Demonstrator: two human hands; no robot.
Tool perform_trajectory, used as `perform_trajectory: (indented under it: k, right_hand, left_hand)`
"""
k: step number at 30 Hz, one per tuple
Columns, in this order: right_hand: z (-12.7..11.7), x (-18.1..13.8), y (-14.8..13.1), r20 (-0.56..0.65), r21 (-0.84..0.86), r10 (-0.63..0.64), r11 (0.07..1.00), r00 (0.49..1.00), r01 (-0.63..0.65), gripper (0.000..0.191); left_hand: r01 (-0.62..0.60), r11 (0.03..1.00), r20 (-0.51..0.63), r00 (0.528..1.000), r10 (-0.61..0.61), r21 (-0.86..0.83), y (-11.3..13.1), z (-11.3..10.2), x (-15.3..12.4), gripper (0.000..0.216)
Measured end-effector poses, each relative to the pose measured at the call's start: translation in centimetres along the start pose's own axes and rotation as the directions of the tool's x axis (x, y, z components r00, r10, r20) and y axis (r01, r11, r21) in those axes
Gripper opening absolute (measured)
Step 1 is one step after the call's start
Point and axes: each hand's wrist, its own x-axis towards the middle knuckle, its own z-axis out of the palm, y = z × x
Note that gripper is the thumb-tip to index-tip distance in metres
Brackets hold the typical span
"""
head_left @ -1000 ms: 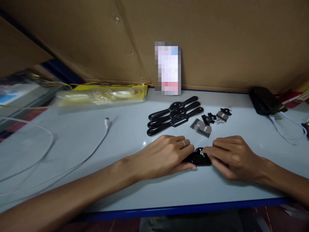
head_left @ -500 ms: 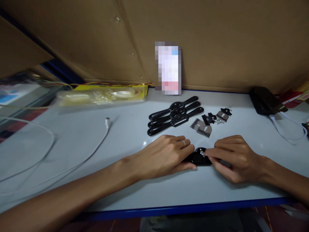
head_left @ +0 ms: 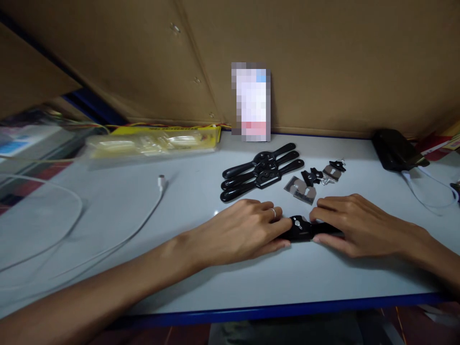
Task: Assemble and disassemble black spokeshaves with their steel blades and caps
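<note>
A black spokeshave (head_left: 301, 228) lies on the table near its front, a silver screw standing on its middle. My left hand (head_left: 255, 227) is closed over its left handle, hiding most of it. Around the right handle, my right hand (head_left: 354, 227) has its fingers and thumb closed. Farther back, three black spokeshave bodies (head_left: 266, 178) lie side by side. To their right are flat steel blades (head_left: 305, 193), black cap pieces (head_left: 312, 177), small silver screws (head_left: 327, 180) and another blade (head_left: 332, 171) with a cap piece.
A pixelated phone-like screen (head_left: 253, 103) leans on the cardboard wall (head_left: 341, 62). Clear packaging with yellow card (head_left: 154, 141) lies back left. A white cable (head_left: 151, 211) crosses the left side. A black device (head_left: 397, 151) with a white cord sits back right. The table's blue edge (head_left: 269, 311) runs in front.
My right hand has moved off the screw and now holds the right handle. The screw stands uncovered. My left hand has stayed on the left handle.
</note>
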Motion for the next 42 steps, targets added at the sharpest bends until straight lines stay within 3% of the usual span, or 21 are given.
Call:
perform_trajectory:
  k: [5, 9, 12, 29, 39, 42]
  right_hand:
    - [0.59, 0.05, 0.47, -0.044, 0.076, -0.031, 0.996, 0.999, 0.035, 0.026]
    - [0.63, -0.03, 0.51, -0.047, 0.056, -0.06, 0.996, 0.997, 0.063, 0.032]
    - [0.54, -0.02, 0.42, -0.05, 0.041, -0.072, 0.996, 0.996, 0.074, 0.034]
    - [0.18, 0.18, 0.11, -0.046, 0.071, -0.102, 0.992, 0.994, 0.105, 0.027]
    - [0.28, 0.11, 0.25, -0.052, 0.077, -0.081, 0.993, 0.995, 0.085, 0.025]
    - [0.72, 0.22, 0.06, -0.136, 0.103, -0.044, 0.993, 0.99, 0.058, 0.023]
  left_hand:
    - [0.0, 1.0, 0.008, 1.0, 0.0, -0.007, -0.07, 0.08, -0.13, 0.034]
    - [0.071, 0.997, 0.026, 0.997, -0.07, -0.028, -0.05, -0.02, -0.13, 0.039]
    - [0.055, 0.998, 0.019, 0.998, -0.055, -0.028, -0.1, -0.07, -0.11, 0.041]
    - [0.047, 0.991, 0.007, 0.999, -0.047, -0.123, -0.51, 0.09, -0.14, 0.042]
    - [0.089, 0.992, 0.033, 0.996, -0.087, -0.088, -0.3, 0.31, -0.16, 0.045]
    - [0.072, 0.994, 0.019, 0.997, -0.071, -0.076, -0.25, 0.33, -0.14, 0.043]
